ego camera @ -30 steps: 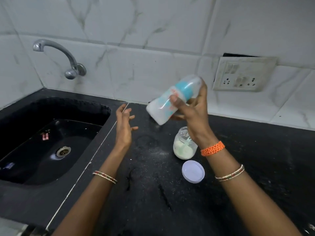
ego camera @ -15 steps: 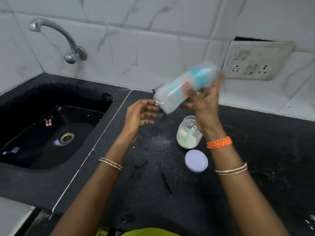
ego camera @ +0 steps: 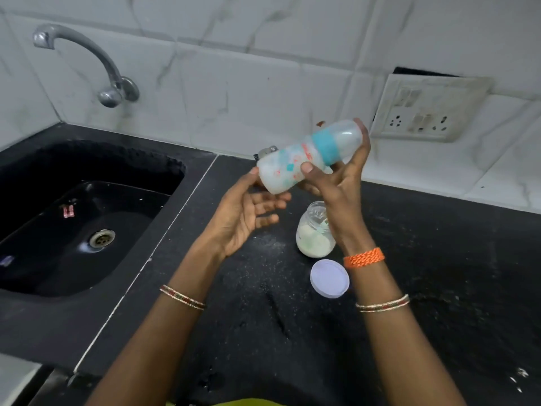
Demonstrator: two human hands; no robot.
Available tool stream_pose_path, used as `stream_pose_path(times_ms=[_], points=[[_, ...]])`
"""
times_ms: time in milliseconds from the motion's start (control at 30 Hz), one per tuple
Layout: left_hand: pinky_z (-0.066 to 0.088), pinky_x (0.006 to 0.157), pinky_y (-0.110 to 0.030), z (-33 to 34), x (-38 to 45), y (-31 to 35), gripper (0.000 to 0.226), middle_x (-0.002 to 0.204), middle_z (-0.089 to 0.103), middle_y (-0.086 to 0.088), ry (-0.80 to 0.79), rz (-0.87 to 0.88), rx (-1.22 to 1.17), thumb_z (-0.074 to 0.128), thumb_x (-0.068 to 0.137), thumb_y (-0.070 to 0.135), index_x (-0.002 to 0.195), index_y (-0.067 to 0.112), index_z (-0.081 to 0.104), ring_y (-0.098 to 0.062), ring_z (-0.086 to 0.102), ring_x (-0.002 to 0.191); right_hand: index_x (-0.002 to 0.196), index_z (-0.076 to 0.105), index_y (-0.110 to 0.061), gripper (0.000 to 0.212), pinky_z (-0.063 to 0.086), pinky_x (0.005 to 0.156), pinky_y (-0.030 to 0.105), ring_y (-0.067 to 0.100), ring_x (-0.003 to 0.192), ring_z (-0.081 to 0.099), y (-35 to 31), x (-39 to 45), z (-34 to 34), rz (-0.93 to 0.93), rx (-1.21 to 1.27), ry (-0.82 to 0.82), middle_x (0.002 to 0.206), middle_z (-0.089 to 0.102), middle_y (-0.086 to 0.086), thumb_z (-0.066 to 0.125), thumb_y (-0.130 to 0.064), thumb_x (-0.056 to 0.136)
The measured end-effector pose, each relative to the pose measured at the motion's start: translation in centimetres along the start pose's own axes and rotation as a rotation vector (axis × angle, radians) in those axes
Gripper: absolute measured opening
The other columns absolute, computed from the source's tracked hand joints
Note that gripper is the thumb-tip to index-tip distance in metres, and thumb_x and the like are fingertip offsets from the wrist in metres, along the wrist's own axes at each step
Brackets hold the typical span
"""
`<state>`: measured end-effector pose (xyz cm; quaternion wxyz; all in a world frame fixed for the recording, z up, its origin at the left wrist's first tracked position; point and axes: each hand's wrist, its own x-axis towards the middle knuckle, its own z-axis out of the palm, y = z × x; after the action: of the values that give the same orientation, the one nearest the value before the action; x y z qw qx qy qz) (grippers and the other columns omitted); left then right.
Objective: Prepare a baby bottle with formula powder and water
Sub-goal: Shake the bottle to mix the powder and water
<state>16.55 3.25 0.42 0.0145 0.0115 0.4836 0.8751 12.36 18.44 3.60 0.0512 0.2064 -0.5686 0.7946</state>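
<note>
1. I have the baby bottle [ego camera: 304,158] up in the air above the black counter [ego camera: 409,288], lying nearly on its side, capped end tilted up toward the wall socket [ego camera: 424,112] and base pointing down toward the sink [ego camera: 87,218].
2. My right hand [ego camera: 336,183] is wrapped around the bottle: thumb pressed on the near side of the printed body, fingers curled behind it up to the clear cap past the teal collar.
3. My left hand [ego camera: 246,218] sits just below the bottle's base, palm up and fingers loosely spread; its thumb tip meets the base edge, and I cannot tell whether the other fingers touch.
4. The bottle's lower body looks milky white inside.
5. Directly beneath the bottle, the open formula jar [ego camera: 314,232] stands upright on the counter, with pale powder in its bottom and a scoop handle partly showing; my right wrist hides part of it.
6. The jar's round white lid [ego camera: 329,278] lies flat just nearer to me than the jar, apart from it.
7. White specks are scattered on the counter around the jar.
8. The tap [ego camera: 87,60] juts from the tiled wall above the sink, well away from the bottle.
</note>
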Motion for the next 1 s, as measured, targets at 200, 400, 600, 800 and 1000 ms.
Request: stream_pose_path(times_ms=[200, 400, 600, 800, 1000], points=[[0.057, 0.068, -0.023, 0.1, 0.0, -0.4, 0.027, 0.105, 0.066, -0.008, 0.001, 0.148, -0.224, 0.052, 0.085, 0.018, 0.11, 0.016, 0.045, -0.019, 0.069, 0.091, 0.139, 0.02, -0.025, 0.079, 0.058, 0.079, 0.046, 0.015, 0.107, 0.063, -0.6, 0.9, 0.2, 0.03, -0.078, -0.018, 0.135, 0.043, 0.017, 0.065, 0.002, 0.081], [0.055, 0.083, -0.032, 0.6, 0.4, -1.1, 0.043, 0.11, 0.061, -0.005, 0.091, 0.567, 0.162, 0.066, 0.076, -0.001, 0.107, 0.023, 0.048, -0.017, 0.063, 0.096, 0.15, -0.003, -0.028, 0.101, 0.052, 0.091, 0.056, 0.026, 0.114, 0.062, 1.0, 1.2, 2.5, 0.11, -0.062, 0.082, 0.134, 0.051, 0.014, 0.072, -0.026, 0.082], [0.051, 0.082, -0.023, 0.5, -0.2, -0.6, 0.049, 0.117, 0.058, 0.019, 0.098, 0.674, 0.555, 0.055, 0.085, -0.008, 0.117, 0.029, 0.054, -0.014, 0.058, 0.11, 0.134, 0.028, -0.015, 0.071, 0.055, 0.083, 0.057, 0.023, 0.101, 0.063, -1.5, 2.6, 2.1, 0.012, 0.173, 0.264, 0.115, 0.056, 0.006, 0.074, -0.017, 0.08], [0.056, 0.063, -0.022, -2.0, 0.2, 0.8, 0.046, 0.114, 0.058, -0.005, 0.405, 0.626, 0.52, 0.04, 0.086, -0.011, 0.124, 0.014, 0.048, -0.01, 0.064, 0.089, 0.123, 0.041, -0.014, 0.063, 0.053, 0.084, 0.052, 0.032, 0.107, 0.056, -0.3, 0.6, 1.6, 0.123, 0.311, 0.027, 0.112, 0.054, 0.014, 0.079, -0.015, 0.073], [0.054, 0.051, -0.02, -2.6, 0.4, 0.8, 0.038, 0.099, 0.064, 0.002, 0.437, 0.565, 0.488, 0.041, 0.085, -0.012, 0.11, 0.012, 0.056, -0.004, 0.065, 0.073, 0.12, 0.044, -0.014, 0.064, 0.058, 0.072, 0.036, 0.024, 0.098, 0.062, -1.1, 1.3, 1.2, 0.045, 0.438, 0.114, 0.109, 0.059, 0.009, 0.083, -0.011, 0.069]])
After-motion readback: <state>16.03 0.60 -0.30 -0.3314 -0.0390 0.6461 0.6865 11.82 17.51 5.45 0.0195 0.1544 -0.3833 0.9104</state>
